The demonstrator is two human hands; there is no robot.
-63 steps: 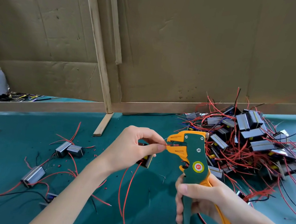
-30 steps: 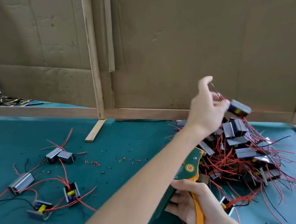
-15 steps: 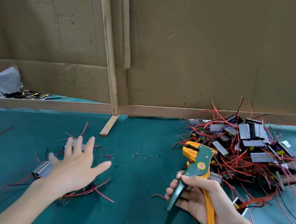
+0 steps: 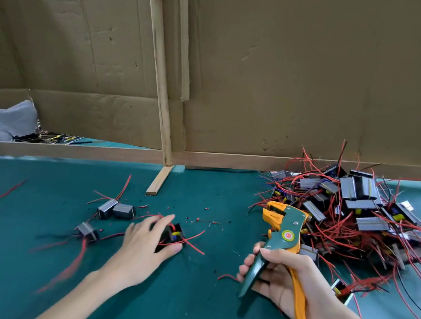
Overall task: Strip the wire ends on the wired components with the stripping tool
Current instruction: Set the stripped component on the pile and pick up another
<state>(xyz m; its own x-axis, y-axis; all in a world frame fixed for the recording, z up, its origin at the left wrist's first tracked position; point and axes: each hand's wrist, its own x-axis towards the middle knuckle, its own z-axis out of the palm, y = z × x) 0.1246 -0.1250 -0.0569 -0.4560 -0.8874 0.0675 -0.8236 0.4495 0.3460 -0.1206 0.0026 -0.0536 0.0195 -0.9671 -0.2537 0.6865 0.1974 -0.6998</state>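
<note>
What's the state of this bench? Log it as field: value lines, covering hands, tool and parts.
left hand: fingers extended over a loose component on the green mat
right hand: grips the stripping tool by its handles, head up
tool jaws: no wire in them
pile of wired components: right of the tool
other loose components: several, left of the left hand
</note>
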